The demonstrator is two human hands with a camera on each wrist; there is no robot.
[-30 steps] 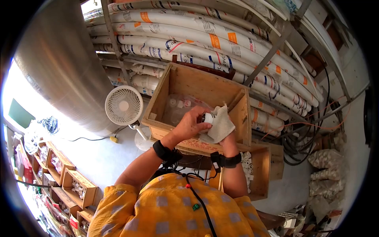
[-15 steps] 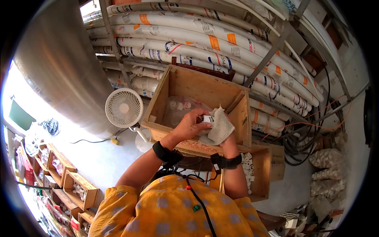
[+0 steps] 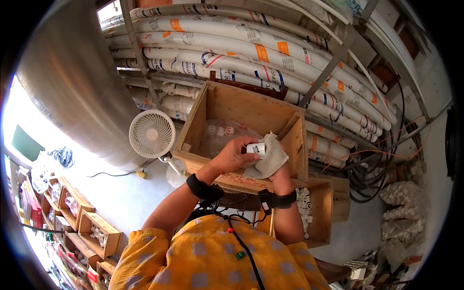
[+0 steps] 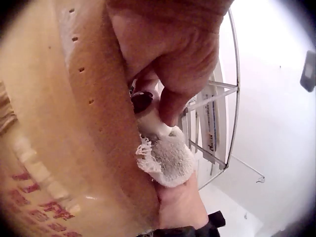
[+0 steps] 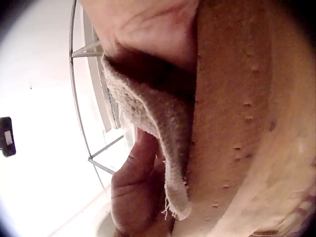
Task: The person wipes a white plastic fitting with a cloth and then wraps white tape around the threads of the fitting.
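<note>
Above the front part of a wooden box (image 3: 232, 94), the left hand (image 3: 232, 155) pinches a small white fitting (image 3: 256, 150) between thumb and fingers. In the left wrist view the fitting (image 4: 150, 121) shows a dark round opening, and its far end touches a grey cloth (image 4: 173, 158). The right hand (image 3: 280, 175) is largely covered by that cloth (image 3: 271, 159) and holds it against the fitting's right side; its fingers are hidden. In the right wrist view the cloth (image 5: 143, 106) drapes from the right hand (image 5: 148, 29), with frayed threads hanging down. A clear plastic bag (image 3: 220, 137) lies inside the box.
A white fan (image 3: 152, 134) stands left of the box. Another wooden box (image 3: 319, 212) with white fittings is at the lower right. Wrapped pipes (image 3: 217, 38) lie on a metal rack behind. Smaller boxes (image 3: 99, 232) of parts are at the lower left.
The fitting has turned in the left fingers, and its side now faces up. The cloth has shifted slightly and lies lower around it. Both hands stay over the box.
</note>
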